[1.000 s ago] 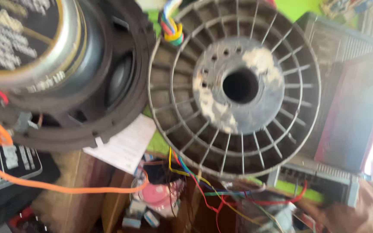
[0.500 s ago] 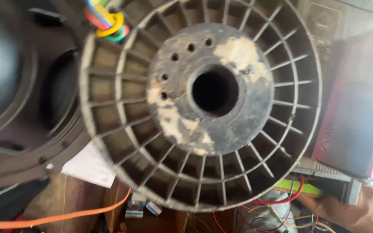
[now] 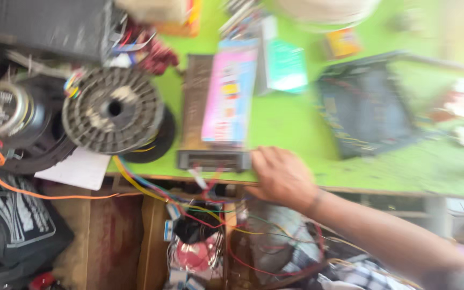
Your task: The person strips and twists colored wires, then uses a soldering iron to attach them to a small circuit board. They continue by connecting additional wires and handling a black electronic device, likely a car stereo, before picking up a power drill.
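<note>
At the far left a loudspeaker [image 3: 12,115] lies magnet-up, partly off the green surface [image 3: 296,126]. Just right of it a grey ribbed spool [image 3: 113,110] lies flat over a dark round part, with coloured wires [image 3: 151,190] trailing from under it down past the near edge; an orange cable [image 3: 38,194] loops below the speaker, and a white sheet of paper [image 3: 73,169] sticks out under the spool.

Right of the spool sits a long dark metal unit [image 3: 213,160], its narrow end flush with the near edge of the surface, a pink box [image 3: 229,102] resting on top of it. The right hand [image 3: 280,177] lies against the near right corner of that unit, fingers curled over the edge; motion blur hides whether it grips or merely rests there. The left hand is out of view.

The unit looks rigid and probably fairly heavy for its size, with hard metal edges; the two long sides seem the safest hold, since wires hang from its near end and the loose box on top could slide off if tilted. Further right lies a dark flat panel [image 3: 363,113].
</note>
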